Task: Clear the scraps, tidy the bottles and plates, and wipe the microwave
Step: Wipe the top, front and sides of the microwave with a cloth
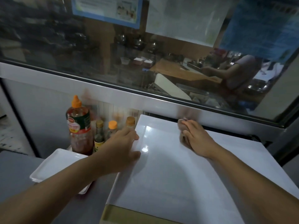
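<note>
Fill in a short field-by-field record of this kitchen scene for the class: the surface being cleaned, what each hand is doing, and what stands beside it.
surface: white microwave top, glossy
right hand: presses a brownish cloth near the back edge
left hand: rests open on the microwave's left edge
bottles: large sauce bottle with orange cap, three smaller bottles beside it, left of the microwave
plates: white rectangular plates, stacked on the grey counter
behind: glass window

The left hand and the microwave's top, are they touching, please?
Touching: the head view shows the left hand resting on the left edge of the white microwave top, thumb on the surface.
</note>
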